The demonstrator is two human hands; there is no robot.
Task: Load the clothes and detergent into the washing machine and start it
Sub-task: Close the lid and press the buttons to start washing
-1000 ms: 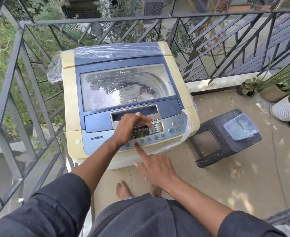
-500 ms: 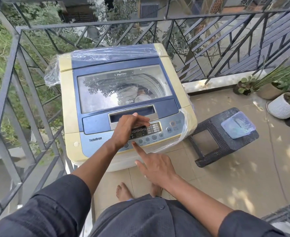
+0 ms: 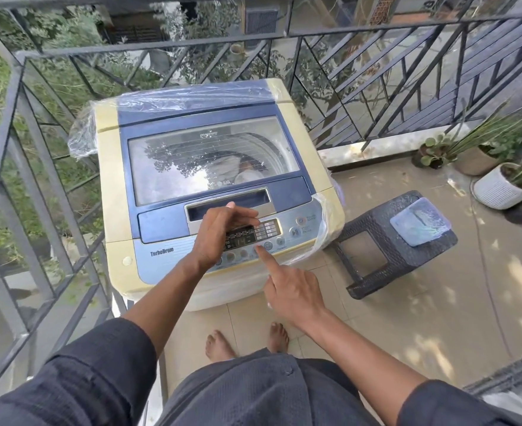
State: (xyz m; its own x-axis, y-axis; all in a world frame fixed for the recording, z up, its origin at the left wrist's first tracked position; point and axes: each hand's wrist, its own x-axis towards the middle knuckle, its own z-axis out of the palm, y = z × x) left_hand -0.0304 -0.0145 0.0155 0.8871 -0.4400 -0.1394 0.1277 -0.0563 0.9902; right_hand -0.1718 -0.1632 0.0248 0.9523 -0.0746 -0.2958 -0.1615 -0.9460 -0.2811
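The washing machine (image 3: 210, 192) stands on the tiled balcony floor in the corner of a black metal railing (image 3: 376, 72), its lid (image 3: 213, 161) closed. Through the lid's clear window a pale bundle of clothes (image 3: 247, 172) shows in the drum. Clear plastic film (image 3: 83, 133) wraps the machine's back and sides.

The left hand (image 3: 219, 233) reaches forward from a dark sleeve, forearm stretched over the machine's front edge. Its wrist bends down and its fingers curl loosely above the control panel (image 3: 272, 238), arching over the dark display (image 3: 241, 238) with the thumb tip near the lid's recessed handle. Its grip is loose and holds nothing; whether the fingertips touch the panel cannot be told.

The right hand (image 3: 290, 287) comes in lower, from the right, its forearm angled up toward the machine. The index finger (image 3: 264, 256) is stretched straight, its tip on the row of round buttons along the panel's front, just right of the display. The other fingers fold back into the palm, so this grip is narrow and holds nothing.

A dark woven stool (image 3: 389, 250) stands on the floor just right of the machine, with a translucent lidded container (image 3: 419, 221) on its seat. Potted plants (image 3: 499, 167) stand farther right by the railing. Two bare feet (image 3: 247, 341) show on the tiles below the hands.
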